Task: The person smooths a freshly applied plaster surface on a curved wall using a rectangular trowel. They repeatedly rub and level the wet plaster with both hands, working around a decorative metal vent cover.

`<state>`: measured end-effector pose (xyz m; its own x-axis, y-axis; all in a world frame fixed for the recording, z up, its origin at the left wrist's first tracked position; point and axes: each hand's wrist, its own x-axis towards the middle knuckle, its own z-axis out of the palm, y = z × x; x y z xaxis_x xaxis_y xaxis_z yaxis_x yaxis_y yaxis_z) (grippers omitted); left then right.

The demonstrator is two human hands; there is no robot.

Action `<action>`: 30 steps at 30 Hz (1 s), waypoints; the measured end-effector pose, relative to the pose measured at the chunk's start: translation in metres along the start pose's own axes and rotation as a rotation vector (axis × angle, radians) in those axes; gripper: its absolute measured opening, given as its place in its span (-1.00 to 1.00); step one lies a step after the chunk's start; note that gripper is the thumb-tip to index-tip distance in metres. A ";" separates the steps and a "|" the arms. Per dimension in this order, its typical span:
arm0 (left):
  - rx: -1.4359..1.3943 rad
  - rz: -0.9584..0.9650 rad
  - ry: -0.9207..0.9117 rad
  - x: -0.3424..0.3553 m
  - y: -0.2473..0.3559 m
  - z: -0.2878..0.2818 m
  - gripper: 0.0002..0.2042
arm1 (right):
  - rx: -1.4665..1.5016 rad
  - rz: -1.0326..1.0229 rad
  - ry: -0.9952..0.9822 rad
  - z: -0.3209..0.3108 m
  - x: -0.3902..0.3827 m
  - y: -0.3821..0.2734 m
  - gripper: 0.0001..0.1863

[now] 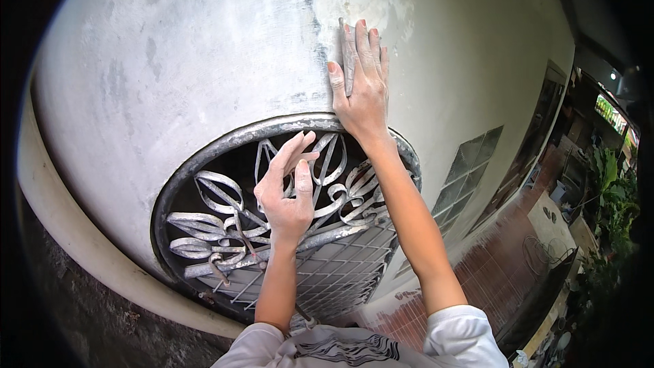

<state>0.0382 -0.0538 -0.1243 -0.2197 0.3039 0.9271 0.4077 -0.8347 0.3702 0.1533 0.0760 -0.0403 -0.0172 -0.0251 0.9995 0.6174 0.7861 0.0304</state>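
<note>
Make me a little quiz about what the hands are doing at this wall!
1. True or false: the right hand lies flat against the pale wall.
2. What is the left hand nearest to? A) the swirly metal grille B) the brick ground C) the green plants
3. Fill in: the grille sits in an opening with a ____ top.

Key: 1 true; 2 A; 3 curved (arched).

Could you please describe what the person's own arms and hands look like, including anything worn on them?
Both forearms are bare, coming from short white sleeves of a light shirt with a dark wavy print at the chest. The left hand and right hand wear no gloves, rings or watch. The nails look tinted reddish-orange, and pale dust marks the fingers.
</note>
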 end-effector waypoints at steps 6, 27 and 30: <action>0.098 -0.021 -0.046 0.009 0.006 -0.039 -0.60 | -0.068 -0.064 -0.079 0.007 0.008 0.007 -0.35; -0.265 -0.209 -0.103 -0.020 0.037 0.022 -0.37 | 0.849 0.328 -0.541 -0.128 -0.083 0.010 -0.53; -0.368 -0.349 -0.436 -0.023 0.043 0.030 -0.36 | 0.913 0.389 -0.701 -0.163 -0.112 0.019 -0.69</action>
<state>0.0876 -0.0831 -0.1274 0.1257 0.6781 0.7242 0.0320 -0.7324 0.6802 0.2954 -0.0072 -0.1523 -0.5505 0.4265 0.7176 -0.1006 0.8195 -0.5642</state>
